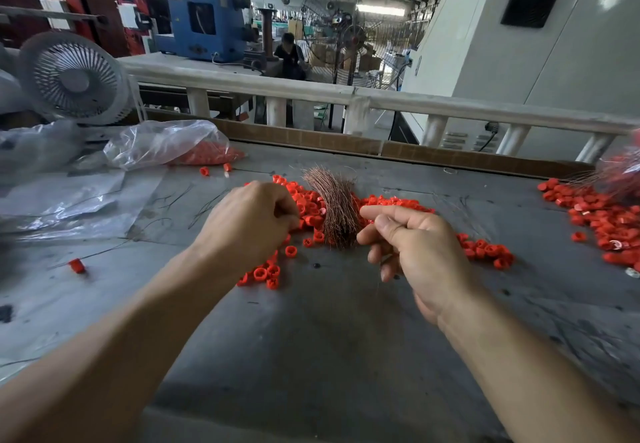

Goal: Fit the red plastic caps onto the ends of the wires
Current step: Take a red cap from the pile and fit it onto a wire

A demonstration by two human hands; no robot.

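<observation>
A curved bundle of thin copper-coloured wires (334,207) lies on a heap of small red plastic caps (308,205) in the middle of the grey table (322,338). My left hand (251,219) sits on the heap's left side with its fingers curled down among the caps. The fingertips are hidden, so I cannot see whether they hold a cap. My right hand (414,248) hovers just right of the bundle's near end. Its thumb points out and its fingers are loosely curled, with the index tip close to the wire ends. Nothing shows between thumb and fingers.
More red caps (602,217) lie at the right, beside a blurred bunch of wires (620,172). A clear plastic bag of caps (173,148) and a white fan (74,77) stand at the back left. One capped wire (77,265) and loose wires lie on the left.
</observation>
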